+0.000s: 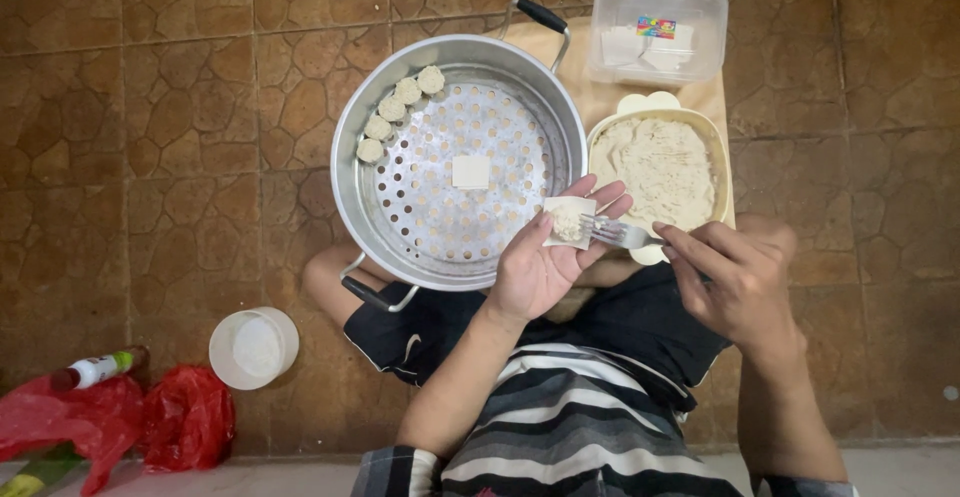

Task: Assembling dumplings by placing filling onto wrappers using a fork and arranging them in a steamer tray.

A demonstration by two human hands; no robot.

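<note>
My left hand (545,257) is palm up and holds a small square dumpling wrapper (566,222) with a lump of pale filling on it. My right hand (735,277) grips a metal fork (615,232) whose tines rest on that filling. Just beyond the hands stands a cream bowl (722,162) full of pale minced filling. To the left is a round metal steamer pot (355,172) with a perforated tray; several shaped dumplings (392,109) line its far-left rim and one flat wrapper (471,172) lies in the middle.
A clear plastic box (657,32) of wrappers sits behind the bowl on a tan board. On the brown tiled floor to the left are a small white cup (254,347), a bottle (98,368) and crumpled red plastic bags (150,422). My crossed legs lie under the pot.
</note>
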